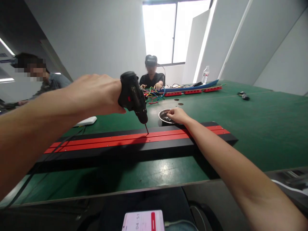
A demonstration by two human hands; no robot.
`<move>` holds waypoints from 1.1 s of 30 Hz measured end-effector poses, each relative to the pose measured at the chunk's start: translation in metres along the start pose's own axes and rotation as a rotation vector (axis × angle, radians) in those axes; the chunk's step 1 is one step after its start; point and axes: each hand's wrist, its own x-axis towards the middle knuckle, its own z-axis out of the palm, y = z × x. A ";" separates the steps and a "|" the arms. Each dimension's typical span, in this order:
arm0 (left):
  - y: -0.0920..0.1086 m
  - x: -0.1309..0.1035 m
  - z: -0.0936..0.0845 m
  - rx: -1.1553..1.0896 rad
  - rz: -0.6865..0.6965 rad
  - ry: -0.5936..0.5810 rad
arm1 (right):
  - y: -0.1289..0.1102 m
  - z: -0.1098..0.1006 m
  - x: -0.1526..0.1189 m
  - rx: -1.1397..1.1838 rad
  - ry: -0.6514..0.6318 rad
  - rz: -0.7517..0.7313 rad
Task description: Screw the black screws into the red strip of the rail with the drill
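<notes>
My left hand (101, 93) is closed around the handle of a black cordless drill (133, 96). Its long thin bit (146, 129) points down, with the tip at the far red strip (125, 137) on a long black bar (168, 146). Small screw heads (149, 141) dot the red strips. Beyond the bar stands a metal bowl (161, 113) with small dark pieces in it, probably screws. My right hand (178, 115) reaches over the bar into this bowl, fingertips pinched together. Whatever they hold is too small to make out.
A co-worker (151, 75) sits across the green table (264, 128), near coloured wires (154, 93) and a long blue piece (204, 85). Another person (51, 81) is at left. A bottle (205, 75) stands at the back; a phone (144, 221) lies below the near edge.
</notes>
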 end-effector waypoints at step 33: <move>0.011 0.013 0.000 0.367 0.291 -0.099 | -0.002 -0.005 -0.003 -0.261 0.051 0.253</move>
